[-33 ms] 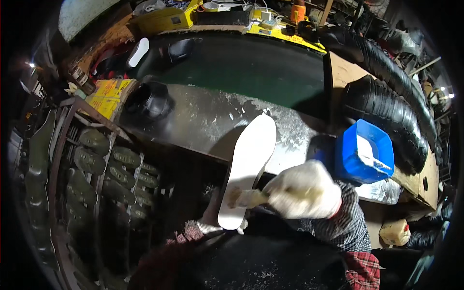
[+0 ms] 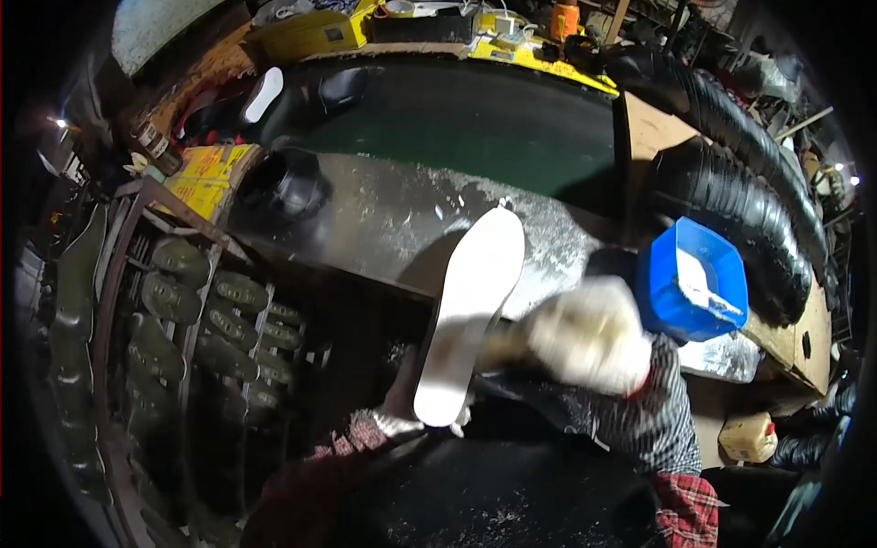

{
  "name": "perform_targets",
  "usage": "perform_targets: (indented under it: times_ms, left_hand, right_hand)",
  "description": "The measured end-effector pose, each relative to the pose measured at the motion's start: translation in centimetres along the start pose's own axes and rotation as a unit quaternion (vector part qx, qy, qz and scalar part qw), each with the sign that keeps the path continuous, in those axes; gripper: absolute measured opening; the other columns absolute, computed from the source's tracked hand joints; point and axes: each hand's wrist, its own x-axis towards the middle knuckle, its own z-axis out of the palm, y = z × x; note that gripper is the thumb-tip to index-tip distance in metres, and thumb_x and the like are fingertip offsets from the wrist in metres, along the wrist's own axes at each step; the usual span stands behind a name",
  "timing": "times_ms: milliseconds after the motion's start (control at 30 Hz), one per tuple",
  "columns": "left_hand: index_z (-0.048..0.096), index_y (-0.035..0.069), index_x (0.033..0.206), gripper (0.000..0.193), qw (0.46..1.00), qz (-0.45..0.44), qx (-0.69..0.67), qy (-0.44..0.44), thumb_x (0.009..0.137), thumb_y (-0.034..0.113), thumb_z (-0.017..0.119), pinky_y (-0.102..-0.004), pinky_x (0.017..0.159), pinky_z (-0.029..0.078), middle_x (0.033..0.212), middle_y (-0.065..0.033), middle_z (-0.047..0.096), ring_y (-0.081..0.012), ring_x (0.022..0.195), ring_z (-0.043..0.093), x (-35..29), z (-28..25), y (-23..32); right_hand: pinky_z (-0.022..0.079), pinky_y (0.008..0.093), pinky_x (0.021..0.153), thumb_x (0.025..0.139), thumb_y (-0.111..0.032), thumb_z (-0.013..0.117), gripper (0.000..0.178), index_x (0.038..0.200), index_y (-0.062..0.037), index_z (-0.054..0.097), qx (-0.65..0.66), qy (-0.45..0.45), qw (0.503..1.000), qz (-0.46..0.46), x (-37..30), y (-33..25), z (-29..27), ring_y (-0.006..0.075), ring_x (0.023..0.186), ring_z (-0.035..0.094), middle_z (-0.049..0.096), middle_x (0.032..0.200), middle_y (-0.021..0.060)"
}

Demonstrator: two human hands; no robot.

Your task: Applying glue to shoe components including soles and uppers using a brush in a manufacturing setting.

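Observation:
A long white shoe sole [image 2: 472,301] is held tilted over the dusty metal bench [image 2: 384,219]. My left hand [image 2: 402,397] grips its lower end from underneath and is mostly hidden by it. My right hand [image 2: 592,334], in a white glove and blurred by motion, is closed on a small brush [image 2: 498,347] whose tip touches the sole's right edge. A blue tub [image 2: 694,283] with white paste and a flat tool in it stands just right of that hand.
A rack of dark green soles [image 2: 210,320] fills the left. A green belt [image 2: 475,119] runs behind the bench with a white sole [image 2: 260,91] and a black shoe [image 2: 343,87] on it. Black ribbed ducts [image 2: 731,173] lie at the right.
My right hand has shifted slightly up and to the right and is now blurred. The sole stays in about the same place.

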Motion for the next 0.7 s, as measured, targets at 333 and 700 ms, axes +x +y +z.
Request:
perform_targets:
  times_ms: [333, 700]
  left_hand:
    - [0.052, 0.01, 0.124, 0.07, 0.963, 0.102, -0.032, 0.248, 0.093, 0.068, 0.029, -0.0441, 0.054, 0.056, 0.103, -0.0158, 0.065, -0.0318, 0.068, 0.065, 1.6, 7.8, -0.4]
    - [0.045, 0.011, 0.137, 0.066, 0.996, 0.027, -0.084, -0.016, 0.092, 0.059, 0.047, -0.0494, 0.097, 0.047, 0.13, -0.0143, 0.054, -0.0311, 0.117, 0.055, -0.8, 3.2, 0.5]
  right_hand:
    - [0.057, 0.0321, 0.079, 0.084, -0.01, 0.07, 0.029, 0.103, 0.0086, 0.059, 0.177, -0.019, 0.961, 0.213, -8.9, -0.9, 0.6, 0.0218, 0.086, 0.067, 0.066, 0.095, 0.0177]
    - [0.059, 0.0304, 0.07, 0.086, -0.018, 0.07, 0.027, 0.1, 0.0041, 0.063, 0.094, -0.06, 0.987, 0.112, -8.3, -0.3, 1.1, 0.0241, 0.077, 0.07, 0.067, 0.092, 0.0177]
